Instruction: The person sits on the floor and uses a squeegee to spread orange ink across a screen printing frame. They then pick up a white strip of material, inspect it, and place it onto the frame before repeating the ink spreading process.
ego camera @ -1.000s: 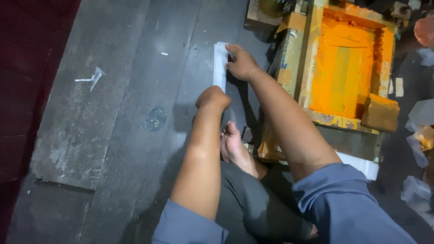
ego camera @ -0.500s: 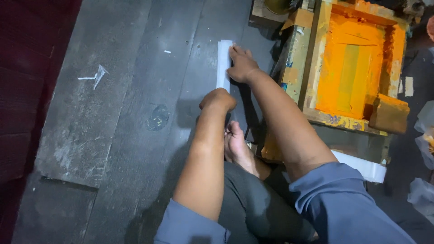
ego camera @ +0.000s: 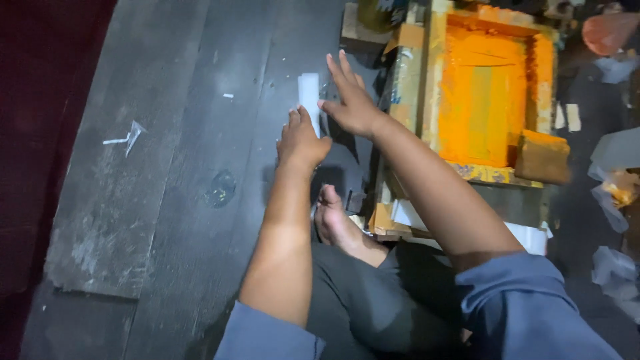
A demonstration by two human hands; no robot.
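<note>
Right hand (ego camera: 352, 100) lifted off white strip (ego camera: 308, 97); dark floor (ego camera: 167, 167)

Dark grey plank floor (ego camera: 180, 200) scuffed pale in patches, dark red strip (ego camera: 40, 133) along its left edge, orange-stained wooden frame (ego camera: 487, 93) at upper right, crumpled pale scraps (ego camera: 617, 193) on the right, dim light

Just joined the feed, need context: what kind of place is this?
Probably a small screen-printing workshop, with work done on the floor: an orange-inked frame, a squeegee block on its corner, and dark floor planks where both hands press a white strip.
</note>
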